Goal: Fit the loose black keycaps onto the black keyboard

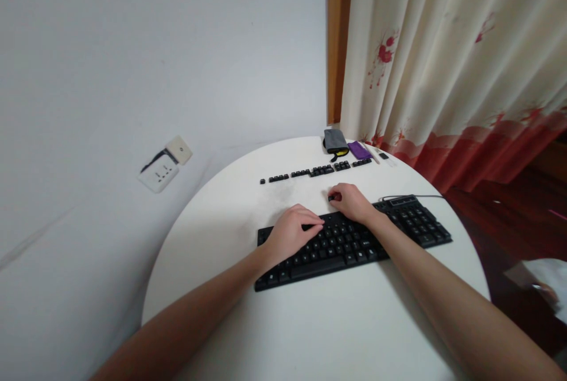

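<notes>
A black keyboard [354,244] lies on a round white table [310,322]. My left hand [290,234] rests on the keyboard's left-middle keys, fingers curled down and pressing on them. Just above the keyboard's top edge, my right hand [352,201] is closed in a pinch on a small black keycap [332,197]. Beyond the hands, a row of loose black keycaps [316,172] is laid out on the table in several groups.
At the table's far edge lie a grey pouch [335,141], a purple cloth [359,149] and some small items. The keyboard's cable [416,196] runs right. A cream and red curtain [452,62] hangs at the right; a wall socket [160,172] sits at the left.
</notes>
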Demonstrator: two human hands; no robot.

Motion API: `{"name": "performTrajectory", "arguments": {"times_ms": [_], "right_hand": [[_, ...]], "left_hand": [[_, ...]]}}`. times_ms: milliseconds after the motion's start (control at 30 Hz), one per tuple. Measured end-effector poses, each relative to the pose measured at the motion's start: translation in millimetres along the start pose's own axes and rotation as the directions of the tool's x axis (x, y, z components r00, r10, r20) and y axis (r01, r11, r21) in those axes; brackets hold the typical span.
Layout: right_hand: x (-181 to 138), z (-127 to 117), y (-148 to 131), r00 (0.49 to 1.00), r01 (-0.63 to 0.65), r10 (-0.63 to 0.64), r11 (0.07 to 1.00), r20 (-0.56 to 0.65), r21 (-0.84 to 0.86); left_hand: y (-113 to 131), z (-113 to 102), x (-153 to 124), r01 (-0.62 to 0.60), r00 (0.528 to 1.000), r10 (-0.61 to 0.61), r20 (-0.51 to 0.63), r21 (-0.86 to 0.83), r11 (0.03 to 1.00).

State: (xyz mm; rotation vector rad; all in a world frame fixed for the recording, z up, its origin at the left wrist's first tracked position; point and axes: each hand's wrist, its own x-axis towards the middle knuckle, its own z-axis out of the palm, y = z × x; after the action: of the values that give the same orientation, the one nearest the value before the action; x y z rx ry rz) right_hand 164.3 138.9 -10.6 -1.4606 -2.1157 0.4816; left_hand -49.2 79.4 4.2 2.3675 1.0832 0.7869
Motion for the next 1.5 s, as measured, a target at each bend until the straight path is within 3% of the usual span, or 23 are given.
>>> {"name": "performTrajectory", "arguments": {"times_ms": [333, 500, 700, 933, 1200, 1500], "right_hand": [[-1, -3, -2, 1.000, 0.002, -0.002, 0.996, 0.003, -0.094], [-5, -20, -11, 0.999, 0.032, -0.033, 0.999, 0.015, 0.028], [-19, -44, -31, 0.956, 0.107, -0.132, 0.989, 0.264, 0.106], [-26, -44, -42, 0.887, 0.094, -0.142, 0.987, 0.439, 0.129], [-28, -42, -51, 0.903, 0.189, -0.146, 0.979, 0.404, -0.070], [-23, -34, -41, 0.905, 0.144, -0.142, 0.989, 0.401, 0.026]], "left_hand": [[3, -2, -1, -0.149, 0.989, 0.148, 0.017, 0.104, 0.983], [5, -5, -2, -0.177, 0.984, 0.172, 0.046, 0.142, 0.974], [5, -3, -2, -0.185, 0.982, 0.180, 0.049, 0.147, 0.972], [5, -2, -2, -0.176, 0.984, 0.172, 0.045, 0.135, 0.975], [2, 0, -2, -0.176, 0.984, 0.171, 0.051, 0.137, 0.975], [5, -1, -2, -0.191, 0.981, 0.183, 0.062, 0.157, 0.969]]}}
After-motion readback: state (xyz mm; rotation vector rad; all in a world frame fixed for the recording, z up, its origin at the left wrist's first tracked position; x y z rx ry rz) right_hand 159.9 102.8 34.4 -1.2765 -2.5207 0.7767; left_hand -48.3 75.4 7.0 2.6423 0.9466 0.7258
